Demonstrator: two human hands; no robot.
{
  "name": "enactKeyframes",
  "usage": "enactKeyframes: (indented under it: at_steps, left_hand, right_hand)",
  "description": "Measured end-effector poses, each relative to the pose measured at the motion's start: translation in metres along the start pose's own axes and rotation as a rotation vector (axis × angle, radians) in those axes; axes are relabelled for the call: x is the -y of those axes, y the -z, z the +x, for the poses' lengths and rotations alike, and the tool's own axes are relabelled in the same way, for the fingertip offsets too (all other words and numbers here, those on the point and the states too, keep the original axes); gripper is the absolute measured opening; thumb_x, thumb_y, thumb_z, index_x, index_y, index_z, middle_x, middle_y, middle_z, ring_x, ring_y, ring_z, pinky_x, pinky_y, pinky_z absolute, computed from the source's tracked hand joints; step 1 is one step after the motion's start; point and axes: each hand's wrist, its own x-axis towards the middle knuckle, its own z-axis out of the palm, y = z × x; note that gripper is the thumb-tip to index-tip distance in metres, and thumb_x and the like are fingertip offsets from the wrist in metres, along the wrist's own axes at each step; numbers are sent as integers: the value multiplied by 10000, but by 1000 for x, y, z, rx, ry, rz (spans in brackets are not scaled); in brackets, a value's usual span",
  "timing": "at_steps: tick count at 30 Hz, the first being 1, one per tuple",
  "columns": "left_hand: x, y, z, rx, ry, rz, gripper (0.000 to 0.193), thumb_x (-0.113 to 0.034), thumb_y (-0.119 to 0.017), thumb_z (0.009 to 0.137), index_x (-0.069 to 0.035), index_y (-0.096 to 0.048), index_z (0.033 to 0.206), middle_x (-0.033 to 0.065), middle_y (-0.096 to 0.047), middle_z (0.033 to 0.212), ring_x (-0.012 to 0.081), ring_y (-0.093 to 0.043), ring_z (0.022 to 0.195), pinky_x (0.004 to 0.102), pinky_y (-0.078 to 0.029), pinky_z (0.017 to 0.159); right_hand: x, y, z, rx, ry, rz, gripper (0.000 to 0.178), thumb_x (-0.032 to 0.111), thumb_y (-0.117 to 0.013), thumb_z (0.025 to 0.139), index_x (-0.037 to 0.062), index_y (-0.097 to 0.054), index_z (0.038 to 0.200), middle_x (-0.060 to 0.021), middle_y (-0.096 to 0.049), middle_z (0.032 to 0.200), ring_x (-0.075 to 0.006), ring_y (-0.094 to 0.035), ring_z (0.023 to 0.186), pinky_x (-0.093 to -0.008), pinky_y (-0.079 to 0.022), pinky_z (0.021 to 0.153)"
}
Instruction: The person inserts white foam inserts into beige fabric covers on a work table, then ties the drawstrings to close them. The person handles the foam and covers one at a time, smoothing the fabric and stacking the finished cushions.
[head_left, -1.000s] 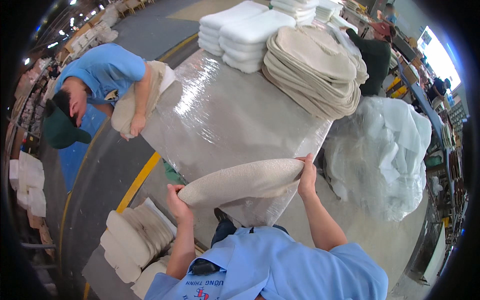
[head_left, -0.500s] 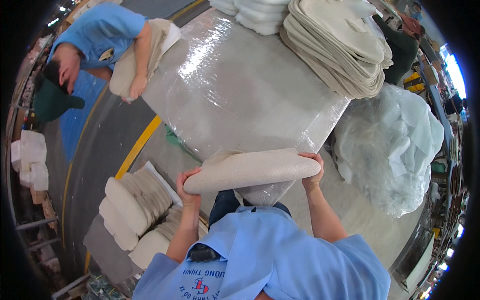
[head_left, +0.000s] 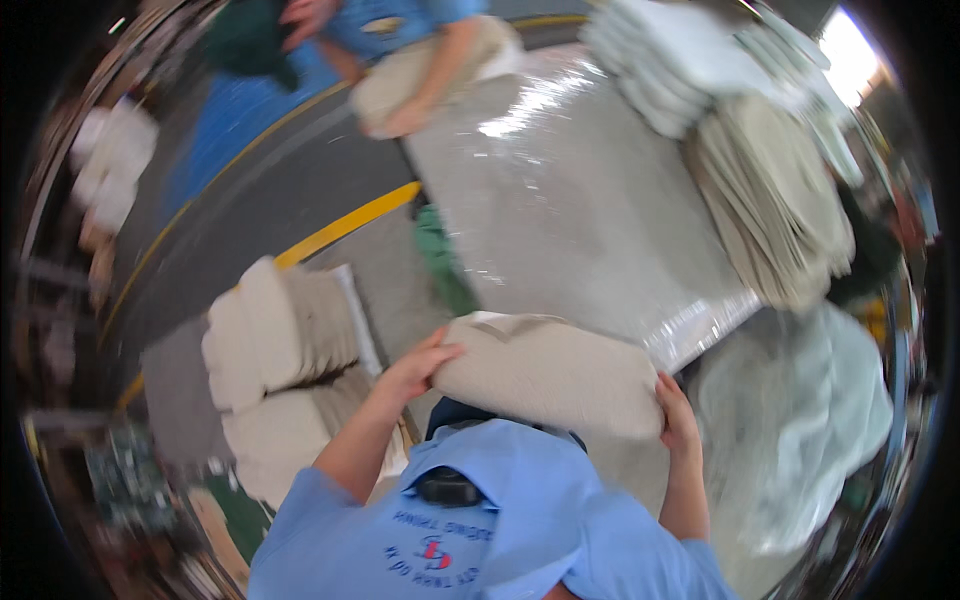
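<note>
A: Start with the room.

B: A grey workshop floor with a yellow stripe across it. A co-worker leans in at the far left of the counter. Toward the rim, everything blurs.

A: And that counter?

B: Broad, under shiny clear film, spreading ahead of the wearer. A beige stack and a white stack stand toward its far right. A bulky plastic bag is off to the right, and beige pieces are piled low on the left.

A: Where's the beige pad itself?

B: Between the wearer's body and the near end of the counter. Its long axis runs left to right, the right end dipping slightly toward the body. Whether it touches the counter, I can't tell.

A: Which hand is nearer?

B: Neither; each has an end. The left hand grips the left end, fingers on top. The right hand is curled round the right edge, opened only as far as the pad needs.
</note>
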Motion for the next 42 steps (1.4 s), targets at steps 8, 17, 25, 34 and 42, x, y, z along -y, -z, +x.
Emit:
enactKeyframes:
  at_steps: [8,17,25,34,42]
  left_hand:
    - [38,26,16,-10,151,-47,733,-458,-917,819,-59,-667,1382,101,-721,1323,241,-686,1197,403,-544,1022]
    - [84,53,-58,60,-150,-453,645,-367,-873,882,-97,-631,1415,101,-716,1328,223,-695,1183,418,-560,1010]
    - [137,115,-211,-347,-504,-876,693,-236,-704,989,-154,-405,1608,117,-607,1464,237,-631,1284,445,-530,1080]
    - [383,158,-425,-249,-510,-1232,574,-465,-624,1039,-77,-572,1459,208,-699,1318,329,-709,1199,519,-566,1010]
    - [467,157,-515,-854,5,-538,612,-549,-674,1018,-38,-651,1353,142,-771,970,228,-753,892,355,-571,684]
  right_hand:
    - [-25,-15,41,20,-16,-231,744,427,-699,1025,22,-387,1565,-208,-535,1509,-360,-533,1384,-513,-463,1146]
    - [-2,-97,48,-35,168,-626,809,480,-685,1027,51,-344,1622,-205,-527,1538,-363,-533,1382,-491,-431,1156]
    - [26,-244,18,693,131,-796,743,584,-529,1081,33,-468,1576,-175,-554,1531,-303,-544,1382,-448,-418,1172]
    - [-193,-390,-19,723,-106,-432,900,790,-382,1032,64,-503,1550,-132,-527,1574,-261,-522,1403,-459,-370,1205]
    - [-353,-537,-61,799,107,-1171,764,597,-603,1039,-66,-585,1417,-156,-648,1373,-255,-610,1219,-383,-474,1060]
